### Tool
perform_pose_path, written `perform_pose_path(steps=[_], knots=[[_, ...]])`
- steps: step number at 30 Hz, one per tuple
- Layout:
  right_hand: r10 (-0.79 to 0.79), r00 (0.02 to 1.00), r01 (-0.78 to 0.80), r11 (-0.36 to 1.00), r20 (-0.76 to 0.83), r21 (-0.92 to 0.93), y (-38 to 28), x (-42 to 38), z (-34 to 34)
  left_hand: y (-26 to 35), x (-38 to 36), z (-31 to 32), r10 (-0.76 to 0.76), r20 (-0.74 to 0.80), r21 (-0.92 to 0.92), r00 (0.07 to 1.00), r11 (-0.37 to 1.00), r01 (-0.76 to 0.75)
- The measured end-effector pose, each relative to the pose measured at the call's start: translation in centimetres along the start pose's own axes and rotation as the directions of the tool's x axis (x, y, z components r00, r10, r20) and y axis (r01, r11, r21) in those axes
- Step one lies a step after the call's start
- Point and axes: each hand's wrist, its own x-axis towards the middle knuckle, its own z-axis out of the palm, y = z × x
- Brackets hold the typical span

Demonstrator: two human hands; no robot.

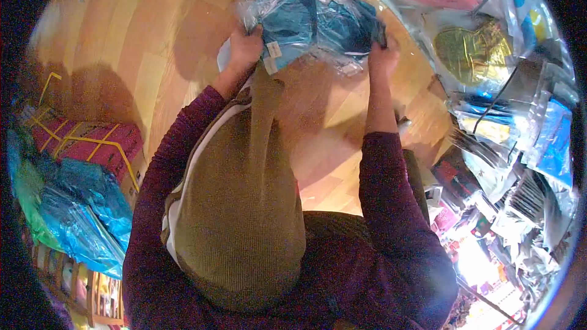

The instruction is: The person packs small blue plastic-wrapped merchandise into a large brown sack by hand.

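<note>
A teal garment (293,15) in a crinkled clear plastic bag is stretched between my hands, above the wooden floor. My left hand (246,49) is closed on its left end, beside a small white tag (273,50). At the right end, my right hand (383,55) grips a darker part of the same bundle. The exact kind of garment cannot be made out through the plastic. Brown ribbed knit fabric (238,226) with a white edge hangs in front of my body, and its tip reaches close to my left hand.
Heaped plastic-packed goods fill the right side, including a gold packet (474,52) and a blue packet (553,140). On the left lie a pink package with yellow straps (92,143), blue plastic bags (85,214) and a wooden slatted rack (104,299).
</note>
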Motion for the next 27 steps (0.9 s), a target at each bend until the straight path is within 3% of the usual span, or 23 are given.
perform_pose_path(steps=[2,4,5,6,7,8,10,12,13,14,15,16,18,19,21,22,24,25,27], knots=[[-0.223,0.975,0.216,0.958,0.017,0.189,-1.8,1.1,1.8,0.0,-0.2,-0.1,-0.011,0.033,-0.063,0.999,0.998,0.013],[-0.482,0.875,0.48,0.876,0.044,0.055,-5.2,0.7,3.1,1.9,-0.1,-0.6,-0.008,0.057,-0.135,0.998,0.991,0.016],[-0.48,0.876,0.478,0.877,0.04,0.057,-5.6,0.5,3.7,3.5,-0.5,-1.2,-0.126,0.099,-0.032,0.987,0.991,0.13],[-0.536,0.829,0.537,0.843,0.16,0.044,-5.5,0.3,4.6,4.9,-0.8,-1.6,-0.243,0.127,0.073,0.962,0.969,0.235],[-0.58,0.764,0.594,0.803,0.282,0.044,-5.6,0.1,5.2,5.5,-1.0,-1.6,-0.241,0.123,0.075,0.963,0.97,0.233],[-0.582,0.763,0.595,0.803,0.282,0.049,-5.0,-0.1,5.0,5.8,-1.3,-1.6,-0.197,0.088,0.079,0.976,0.978,0.191],[-0.446,0.846,0.501,0.853,0.291,-0.149,-2.9,0.1,3.2,4.7,-1.0,-1.5,-0.158,0.048,0.083,0.986,0.985,0.154],[-0.404,0.881,0.445,0.884,0.245,-0.142,1.3,0.2,2.7,1.7,-0.3,-0.4,-0.196,0.065,-0.002,0.978,0.981,0.196],[-0.406,0.881,0.448,0.881,0.245,-0.151,1.7,0.5,1.9,3.0,-0.6,-0.8,-0.196,0.07,-0.011,0.978,0.98,0.197],[-0.166,0.936,0.213,0.969,0.309,-0.124,2.1,0.9,1.0,4.4,-0.9,-1.4,-0.146,0.082,-0.015,0.986,0.989,0.148],[0.08,0.923,-0.039,0.993,0.376,-0.114,2.4,1.2,0.2,5.4,-1.3,-1.6,-0.098,0.093,-0.018,0.991,0.995,0.1],[0.077,0.925,-0.034,0.992,0.373,-0.121,2.5,1.9,-0.1,4.8,-1.1,-1.2,-0.098,0.094,-0.027,0.991,0.995,0.101],[0.065,0.951,-0.109,0.986,0.304,0.13,2.0,3.7,0.4,2.1,-0.3,-0.3,-0.029,0.077,-0.11,0.997,0.993,0.037],[0.061,0.951,-0.106,0.985,0.303,0.134,0.9,4.4,0.4,1.4,-0.2,0.1,-0.027,0.072,-0.11,0.997,0.993,0.035],[-0.131,0.959,0.053,0.954,0.25,0.297,-1.9,6.1,0.7,0.3,0.0,0.4,0.098,0.066,-0.202,0.993,0.976,-0.083],[-0.133,0.959,0.052,0.952,0.252,0.302,-3.1,6.9,1.1,0.9,-0.1,0.0,0.097,0.062,-0.197,0.993,0.977,-0.083],[-0.181,0.895,0.188,0.982,0.408,0.023,-5.1,8.1,2.2,1.8,-0.5,-0.4,0.002,0.167,-0.086,0.986,0.996,0.012],[-0.179,0.893,0.185,0.982,0.412,0.026,-6.0,8.5,2.8,1.9,-0.5,-0.5,-0.001,0.167,-0.08,0.986,0.997,0.015],[-0.18,0.847,0.262,0.96,0.5,-0.1,-7.2,9.0,4.0,2.0,-0.5,-0.5,0.137,0.143,-0.077,0.98,0.989,-0.127]])
